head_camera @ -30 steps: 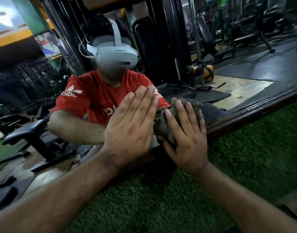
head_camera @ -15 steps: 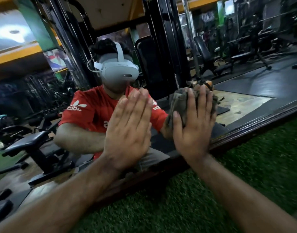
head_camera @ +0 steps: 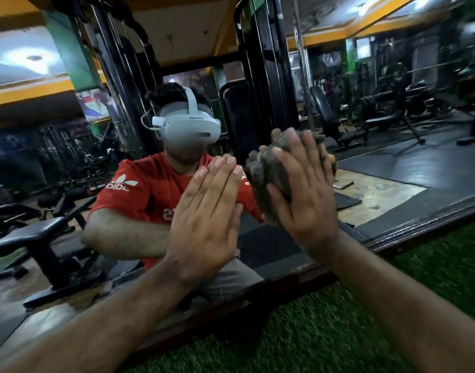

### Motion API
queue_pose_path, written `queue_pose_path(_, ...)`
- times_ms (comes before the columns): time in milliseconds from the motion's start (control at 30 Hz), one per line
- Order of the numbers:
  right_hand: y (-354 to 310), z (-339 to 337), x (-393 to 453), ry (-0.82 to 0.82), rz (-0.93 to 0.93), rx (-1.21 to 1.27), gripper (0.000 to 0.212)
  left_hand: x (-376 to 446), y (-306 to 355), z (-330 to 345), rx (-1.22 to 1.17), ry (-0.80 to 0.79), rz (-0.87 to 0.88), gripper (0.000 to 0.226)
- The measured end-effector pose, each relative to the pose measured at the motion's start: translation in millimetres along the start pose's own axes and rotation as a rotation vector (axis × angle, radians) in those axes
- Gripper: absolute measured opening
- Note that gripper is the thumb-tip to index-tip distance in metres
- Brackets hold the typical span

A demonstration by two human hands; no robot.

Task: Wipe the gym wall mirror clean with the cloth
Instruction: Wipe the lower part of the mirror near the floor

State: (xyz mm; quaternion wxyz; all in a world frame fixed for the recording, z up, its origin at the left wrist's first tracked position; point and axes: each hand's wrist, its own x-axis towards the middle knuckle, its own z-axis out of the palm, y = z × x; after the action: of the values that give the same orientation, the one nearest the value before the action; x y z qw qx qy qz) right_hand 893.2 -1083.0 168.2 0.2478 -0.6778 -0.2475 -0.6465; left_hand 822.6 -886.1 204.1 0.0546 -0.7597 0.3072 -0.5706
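Compared with half a second earlier: right hand [head_camera: 306, 189] and cloth [head_camera: 266, 179] shifted slightly higher up the mirror [head_camera: 379, 162]; left hand [head_camera: 206, 219] unchanged in place. Crumpled grey cloth sandwiched between right palm and glass, fingers straight and spread over it, pressing rather than clutching. Left hand flat against glass just beside the cloth, fingers straight and together, holding nothing. Dark wooden frame [head_camera: 419, 224] below both hands, green turf [head_camera: 338, 332] beneath. No containers visible.

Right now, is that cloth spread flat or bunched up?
Bunched up: the cloth bulges in lumpy folds under the right hand, pressed against the mirror.
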Motion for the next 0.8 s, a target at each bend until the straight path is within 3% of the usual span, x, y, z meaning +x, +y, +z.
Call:
queue_pose_path(67, -4.1, 5.9, 18.9, 0.11, 0.125, -0.014, 0.034, 14.1, -8.5, -5.5, 0.101, 0.029, 0.019, 0.05)
queue_pose_path(133, -17.2, 14.2, 33.3, 0.148, 0.101, -0.031, 0.025, 27.6, -16.7, -6.4, 0.178, 0.02, -0.021, 0.052)
queue_pose_path(300, 1.3, 1.8, 18.9, -0.021, -0.185, -0.16, 0.049, 28.7, -17.8, 0.7, 0.247, -0.027, -0.028, 0.054)
queue_pose_path(467, -32.6, 15.0, 73.0, 0.085, 0.162, -0.145, 0.053, 32.2, -19.0, -2.9, 0.214, -0.008, -0.043, 0.052)
queue_pose_path(600, -12.8, 4.4, 75.4, -0.09, -0.196, -0.172, 0.056, 30.6, -15.0, -8.1, 0.12, 0.023, -0.083, 0.049)
queue_pose_path(633, 2.2, -3.3, 76.4, -0.094, -0.207, -0.199, 0.059, 30.5, -12.8, -7.6, 0.117, 0.022, -0.068, 0.05)
queue_pose_path(767, 11.2, -7.0, 93.5, 0.058, 0.234, -0.189, 0.069, 41.1, -3.7, -0.6, 0.109, -0.008, -0.024, 0.052)
queue_pose_path(800, 3.4, -6.2, 92.0, 0.043, 0.262, -0.17, 0.071, 44.7, -1.0, 0.8, 0.098, -0.014, -0.038, 0.051)
